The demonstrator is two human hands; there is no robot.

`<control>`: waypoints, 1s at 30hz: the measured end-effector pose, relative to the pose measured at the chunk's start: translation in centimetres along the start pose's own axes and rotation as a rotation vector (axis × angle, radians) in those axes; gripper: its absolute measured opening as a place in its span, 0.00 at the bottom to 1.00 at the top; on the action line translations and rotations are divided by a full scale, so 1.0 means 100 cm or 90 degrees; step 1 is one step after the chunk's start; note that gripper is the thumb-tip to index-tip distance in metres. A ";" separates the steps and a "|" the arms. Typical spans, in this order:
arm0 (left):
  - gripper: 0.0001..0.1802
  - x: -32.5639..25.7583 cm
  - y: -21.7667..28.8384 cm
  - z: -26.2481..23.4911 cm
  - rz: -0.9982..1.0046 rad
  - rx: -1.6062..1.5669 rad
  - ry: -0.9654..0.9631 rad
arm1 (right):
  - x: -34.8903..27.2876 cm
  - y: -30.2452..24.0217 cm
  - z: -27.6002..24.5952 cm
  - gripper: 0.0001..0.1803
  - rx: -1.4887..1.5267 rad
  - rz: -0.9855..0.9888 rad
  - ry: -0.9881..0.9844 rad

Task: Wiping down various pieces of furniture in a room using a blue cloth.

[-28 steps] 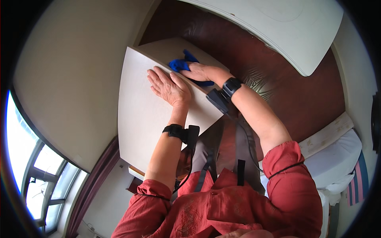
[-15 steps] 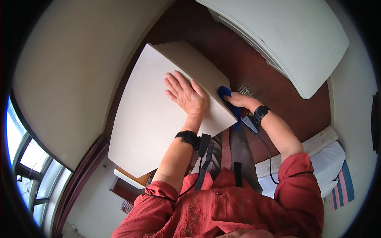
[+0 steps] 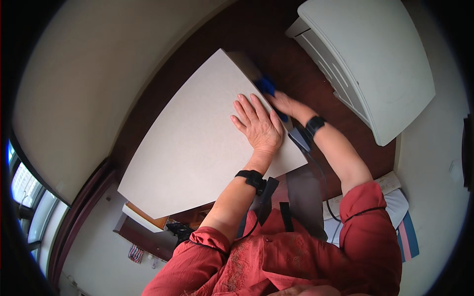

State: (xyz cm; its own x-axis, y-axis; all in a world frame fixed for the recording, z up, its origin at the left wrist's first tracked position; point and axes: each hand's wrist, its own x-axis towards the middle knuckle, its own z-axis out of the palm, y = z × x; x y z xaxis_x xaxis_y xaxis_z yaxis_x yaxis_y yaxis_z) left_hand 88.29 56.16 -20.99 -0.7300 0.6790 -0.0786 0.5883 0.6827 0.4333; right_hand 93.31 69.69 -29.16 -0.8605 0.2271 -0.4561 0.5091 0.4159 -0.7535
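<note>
Cloth point(image 3: 267, 86) blue, moved from near board edge to upper centre, under right hand point(image 3: 284, 103) closed over it | left hand point(image 3: 259, 126) flat, fingers spread on pale board point(image 3: 197, 143) | wiping along right edge, progressing upward

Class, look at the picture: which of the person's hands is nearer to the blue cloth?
Right. The right hand rests on the blue cloth at the tabletop's side edge; the left hand lies flat on top, apart from it.
</note>
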 end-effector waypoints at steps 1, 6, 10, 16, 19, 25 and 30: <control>0.38 -0.002 -0.005 0.000 -0.003 0.004 0.001 | -0.014 0.001 0.007 0.35 0.122 0.092 -0.043; 0.39 -0.006 -0.010 -0.001 0.023 0.026 0.004 | -0.042 -0.009 0.023 0.37 0.253 0.240 0.005; 0.39 -0.006 -0.011 -0.009 0.027 0.023 0.009 | 0.016 -0.039 -0.016 0.31 0.265 0.152 0.012; 0.40 -0.004 -0.005 -0.019 0.067 0.004 -0.008 | 0.066 -0.053 -0.044 0.37 0.224 0.052 0.130; 0.40 -0.014 -0.032 -0.024 0.061 -0.002 0.028 | 0.038 -0.056 -0.002 0.36 0.203 0.096 0.111; 0.37 -0.013 -0.059 -0.055 0.191 -0.073 0.001 | -0.047 0.003 0.046 0.38 0.230 0.217 -0.068; 0.30 0.051 -0.082 -0.101 0.470 0.053 -0.016 | -0.042 -0.051 0.036 0.37 0.185 0.214 -0.020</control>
State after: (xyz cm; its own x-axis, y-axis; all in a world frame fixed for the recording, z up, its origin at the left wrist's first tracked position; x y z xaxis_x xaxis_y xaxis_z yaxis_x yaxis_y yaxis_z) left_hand 76.24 51.28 -15.91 -0.1260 0.9745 0.1857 0.9482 0.0633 0.3112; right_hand 94.41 63.46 -25.08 -0.6471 0.2790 -0.7095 0.7488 0.0573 -0.6603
